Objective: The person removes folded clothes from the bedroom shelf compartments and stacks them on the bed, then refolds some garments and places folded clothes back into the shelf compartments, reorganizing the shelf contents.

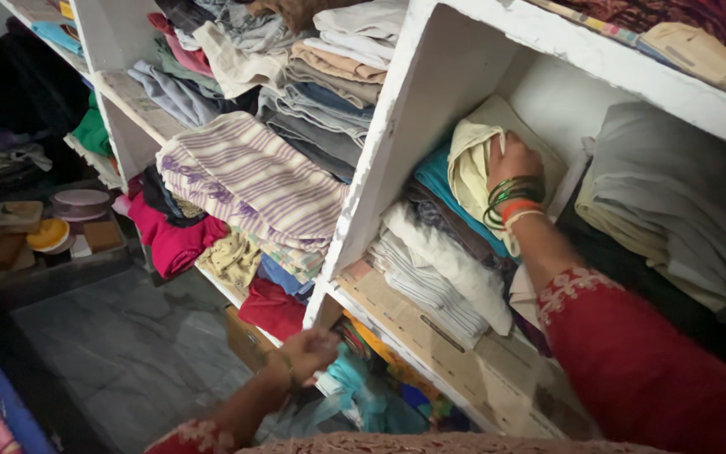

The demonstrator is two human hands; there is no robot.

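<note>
My right hand [510,160], with green and orange bangles on the wrist, reaches into a white shelf compartment and presses on a folded pale yellow cloth [470,168] lying on top of a stack of folded clothes. Under the cloth lie a teal garment [439,178] and white striped fabrics [430,273]. My left hand [306,351] hangs lower at the front edge of the white shelf [380,134], fingers curled and holding nothing that I can see. Both sleeves are red with white embroidery.
A striped purple-and-white cloth [249,176] hangs out of the compartment to the left, above pink and red clothes [174,240]. Grey folded fabric [674,197] fills the right side. Small boxes and round tins [60,223] sit on a low surface at left. The floor is grey stone.
</note>
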